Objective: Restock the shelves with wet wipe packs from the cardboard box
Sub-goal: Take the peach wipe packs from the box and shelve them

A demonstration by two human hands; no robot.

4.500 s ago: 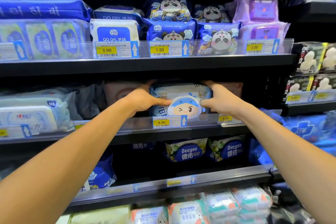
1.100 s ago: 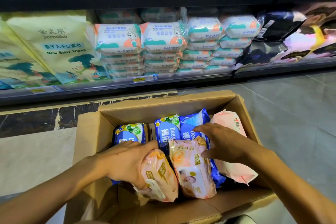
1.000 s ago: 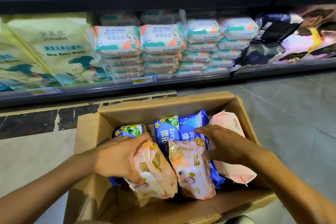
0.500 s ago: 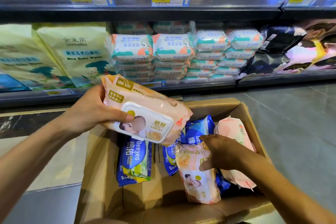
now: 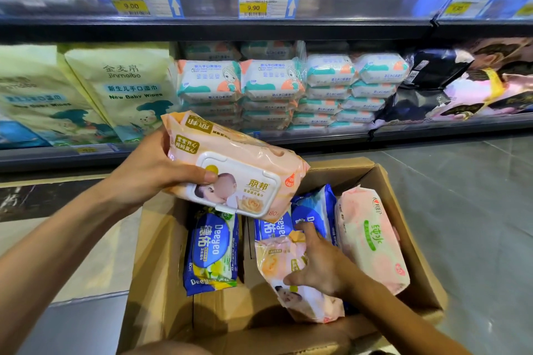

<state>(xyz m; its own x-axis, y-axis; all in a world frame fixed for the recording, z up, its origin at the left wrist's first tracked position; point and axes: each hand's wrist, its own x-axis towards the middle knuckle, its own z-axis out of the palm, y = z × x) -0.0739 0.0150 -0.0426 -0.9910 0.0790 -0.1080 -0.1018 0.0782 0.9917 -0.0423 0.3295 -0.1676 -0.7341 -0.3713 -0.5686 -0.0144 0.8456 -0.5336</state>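
Note:
My left hand point(image 5: 150, 170) grips a peach wet wipe pack point(image 5: 242, 170) with a white flip lid and holds it above the open cardboard box point(image 5: 153, 262). Down in the box, my right hand point(image 5: 320, 265) grips a second peach pack point(image 5: 277, 265), thumb on its front and fingers over its top edge. Blue Deeyeo packs point(image 5: 212, 251) and a pale pink pack point(image 5: 369, 239) also lie in the box.
The bottom shelf point(image 5: 202, 147) behind the box holds yellow baby-wipe bags point(image 5: 124, 89), stacks of small white-and-teal packs point(image 5: 271, 86) and dark packs point(image 5: 432, 78) at the right. A shelf above carries price tags point(image 5: 265, 7) and blue Deeyeo packs. Grey floor lies to the right.
My left hand has lifted a peach pack out of the box and raised it in front of the bottom shelf. My right hand has stayed on the second peach pack in the box.

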